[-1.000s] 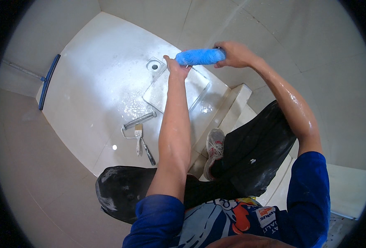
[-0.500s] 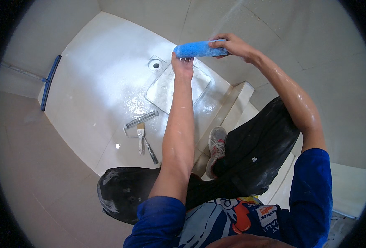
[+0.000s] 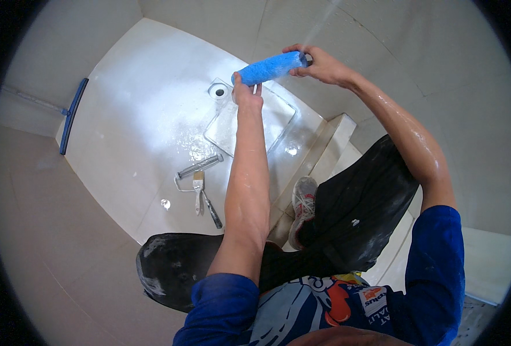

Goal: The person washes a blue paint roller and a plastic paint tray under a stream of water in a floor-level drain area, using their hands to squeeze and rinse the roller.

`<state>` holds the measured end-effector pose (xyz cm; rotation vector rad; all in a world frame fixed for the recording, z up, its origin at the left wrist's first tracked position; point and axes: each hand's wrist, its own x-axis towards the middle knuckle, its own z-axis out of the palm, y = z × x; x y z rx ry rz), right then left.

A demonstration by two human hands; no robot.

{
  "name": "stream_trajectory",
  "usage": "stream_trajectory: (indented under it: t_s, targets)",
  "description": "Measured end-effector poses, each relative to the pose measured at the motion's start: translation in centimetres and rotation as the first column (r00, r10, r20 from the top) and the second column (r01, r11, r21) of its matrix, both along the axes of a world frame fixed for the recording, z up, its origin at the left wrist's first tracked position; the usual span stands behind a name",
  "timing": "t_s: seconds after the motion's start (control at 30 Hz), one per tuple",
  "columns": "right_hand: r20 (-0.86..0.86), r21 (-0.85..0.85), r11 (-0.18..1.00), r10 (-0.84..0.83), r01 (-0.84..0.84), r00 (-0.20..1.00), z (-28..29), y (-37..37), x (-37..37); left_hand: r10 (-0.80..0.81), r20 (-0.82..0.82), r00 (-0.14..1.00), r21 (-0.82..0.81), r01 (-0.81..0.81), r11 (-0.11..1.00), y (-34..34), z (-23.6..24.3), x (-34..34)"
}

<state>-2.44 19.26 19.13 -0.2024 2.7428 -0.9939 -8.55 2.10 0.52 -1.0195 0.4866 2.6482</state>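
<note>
A wet blue paint roller sleeve [image 3: 268, 68] is held up between my two hands, its right end higher than its left. My left hand [image 3: 248, 92] grips the left end, thumb on the near side. My right hand [image 3: 319, 64] has its fingers curled round the right end, where the hollow opening shows. A stream of water [image 3: 320, 26] comes from above and meets the sleeve near my right hand. Below, on the wet floor, lie a bare roller frame [image 3: 200, 166] with a dark handle and a paintbrush [image 3: 198, 185] with a white handle.
A square tile-like cover [image 3: 275, 118] lies on the white floor beside a round drain hole [image 3: 218, 91]. A blue squeegee [image 3: 73, 116] on a pole leans at the left wall. A raised step [image 3: 324, 147] runs by my shoe [image 3: 304, 202].
The roller sleeve has shifted a little left and tilted, its right end now higher. My right hand has moved out to the end, baring the opening, and the water stream now reaches it.
</note>
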Motion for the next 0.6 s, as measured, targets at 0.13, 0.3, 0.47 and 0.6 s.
stream_trajectory:
  t_s: [0.13, 0.3, 0.47, 0.6]
  targets:
    - [0.023, 0.189, 0.980, 0.062, -0.066, 0.998, 0.0, -0.3, -0.3, -0.003, 0.033, 0.999, 0.010, 0.003, 1.000, -1.7, -0.2, -0.8]
    - [0.020, 0.074, 0.996, -0.059, 0.057, 0.998, -0.4, -0.1, 0.0, -0.044, 0.007, 0.999, -0.013, 0.044, 0.999, -1.6, 1.0, -0.8]
    - [-0.071, 0.165, 0.985, -0.044, 0.055, 0.997, 0.2, -0.4, -0.2, -0.058, 0.008, 0.998, 0.059, 0.057, 0.997, -0.5, 2.8, -0.2]
    - [-0.172, 0.368, 0.930, 0.068, 0.000, 0.983, 0.5, -2.4, 0.1, -0.034, -0.139, 0.990, 0.255, 0.069, 0.964, -0.5, 1.7, -0.9]
